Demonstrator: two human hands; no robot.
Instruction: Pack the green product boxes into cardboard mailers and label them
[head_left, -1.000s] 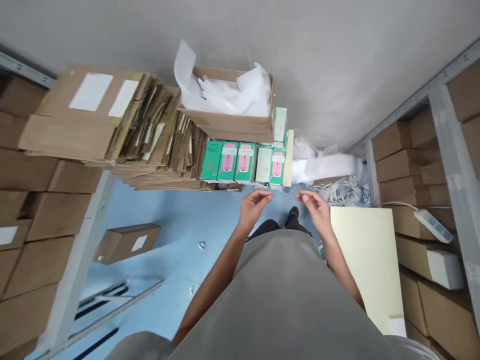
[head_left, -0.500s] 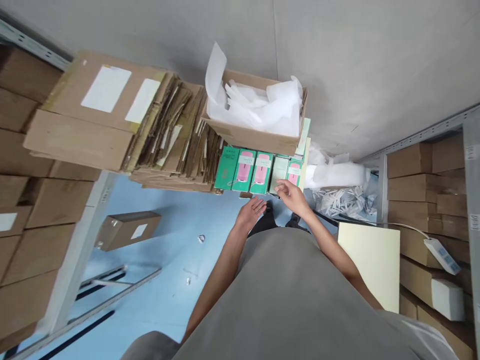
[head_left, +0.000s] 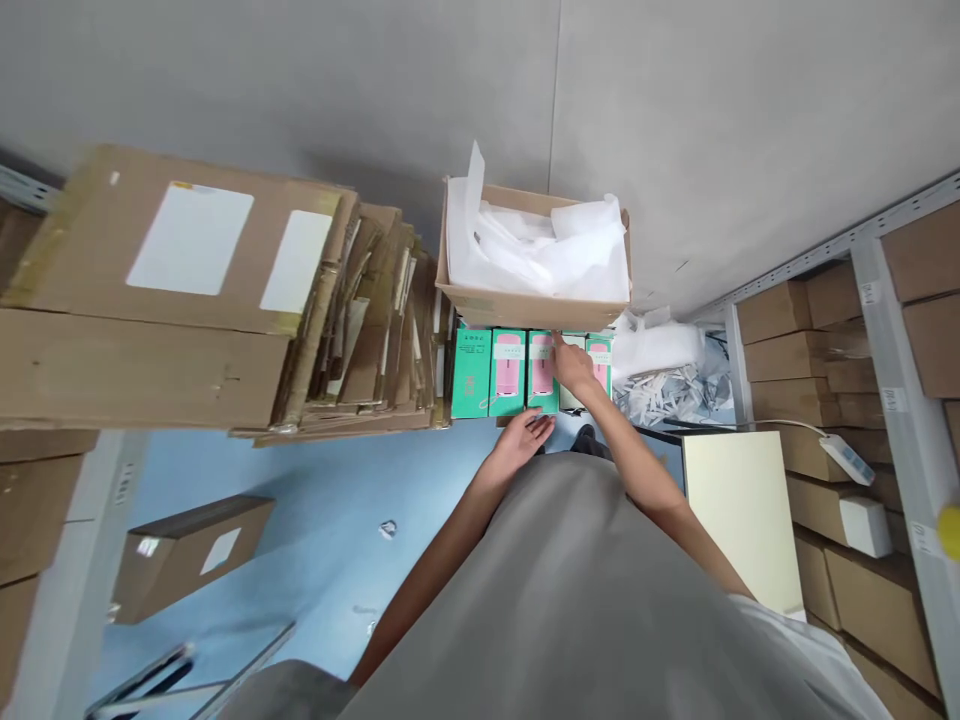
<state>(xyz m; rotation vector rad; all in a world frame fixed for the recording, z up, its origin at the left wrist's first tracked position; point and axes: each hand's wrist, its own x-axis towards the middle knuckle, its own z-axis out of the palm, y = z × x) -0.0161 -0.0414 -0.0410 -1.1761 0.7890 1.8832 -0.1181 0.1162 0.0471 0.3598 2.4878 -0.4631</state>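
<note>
Several green boxes with pink device pictures stand in a row below the carton of foam. My right hand (head_left: 573, 366) lies over the third green box (head_left: 541, 365) from the left, index finger stretched to its upper edge, the other fingers partly hidden. Just below that box's lower edge is my left hand (head_left: 523, 441), palm up and fingers apart, its fingertips near or touching the box. To the left are another pink-pictured box (head_left: 507, 365) and a plain green-faced box (head_left: 471, 375). A further pink-pictured box (head_left: 601, 352) is partly behind my right wrist.
An open carton (head_left: 532, 305) holds white foam sheets. Flattened cardboard (head_left: 142, 360) is stacked at left. Right are a white foam roll (head_left: 660, 350), a cream panel (head_left: 739, 520), a power strip (head_left: 847, 458) and shelved cartons (head_left: 780, 360). A brown carton (head_left: 176, 560) lies on the blue floor.
My right hand has moved left from the pale box to the third green box, its index finger now at the top edge. My left hand has come beneath that box. The view has shifted.
</note>
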